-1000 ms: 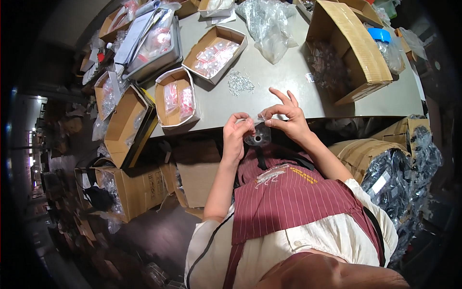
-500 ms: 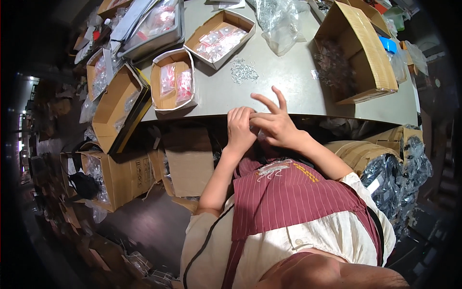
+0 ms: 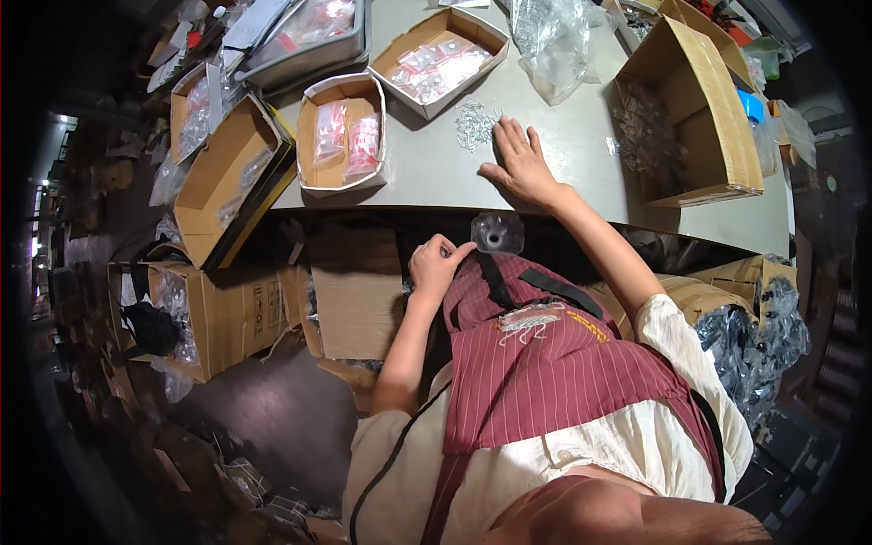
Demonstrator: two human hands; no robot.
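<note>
My left hand (image 3: 434,265) is in front of the table edge, thumb and forefinger pinched on the corner of a clear plastic piece (image 3: 498,233). That piece is see-through and squarish, with a round, darker spot in its middle. On the grey table (image 3: 427,173), my right hand (image 3: 523,165) reaches forward with its fingers stretched out and palm down. Its fingertips are at the right edge of a loose pile of small silvery metal pieces (image 3: 474,125), which look like screws. Whether they touch any of the pieces, I cannot tell.
Left of the pile stand two open cardboard trays, a smaller one (image 3: 307,136) and a larger one (image 3: 391,62), holding small red-and-clear bags. A crumpled clear plastic bag (image 3: 554,50) lies beyond. An open cardboard box (image 3: 699,118) with clear parts stands at right. Cartons (image 3: 241,318) sit below the table.
My hands were together at the table edge and have parted. The right has moved forward to the metal pile. The clear plastic piece now shows at my left hand.
</note>
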